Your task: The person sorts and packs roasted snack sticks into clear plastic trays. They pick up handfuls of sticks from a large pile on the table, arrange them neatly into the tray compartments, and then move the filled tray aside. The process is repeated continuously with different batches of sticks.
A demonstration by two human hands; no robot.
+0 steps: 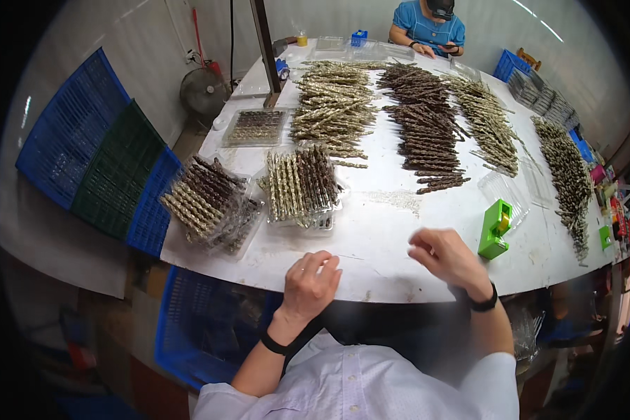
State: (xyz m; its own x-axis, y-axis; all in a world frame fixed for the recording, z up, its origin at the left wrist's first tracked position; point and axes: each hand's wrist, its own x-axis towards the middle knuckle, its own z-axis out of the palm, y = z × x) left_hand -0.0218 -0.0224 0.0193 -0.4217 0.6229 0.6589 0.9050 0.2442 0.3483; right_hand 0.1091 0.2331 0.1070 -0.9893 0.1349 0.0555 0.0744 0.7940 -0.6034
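My left hand (311, 281) hovers over the near table edge, its fingers loosely bent and slightly apart, with nothing visible in them. Farther right, my right hand (449, 257) is over the table, fingers curved leftward and thumb apart, also without anything visible. Beside it stands a green tape dispenser (495, 229) with a yellowish roll. Beyond my left hand is a clear plastic box (302, 185) packed with pale gold and dark brown twisted sticks. Left of that, similar filled boxes (210, 203) are stacked at a tilt. A flatter filled box (255, 128) lies behind them.
Long piles of pale gold sticks (334, 105), dark brown sticks (427, 119) and more sticks (563, 178) cover the white table (378, 262). Empty clear trays (504, 196) lie right. A blue crate (210, 329) sits below the edge. A person (430, 31) sits across.
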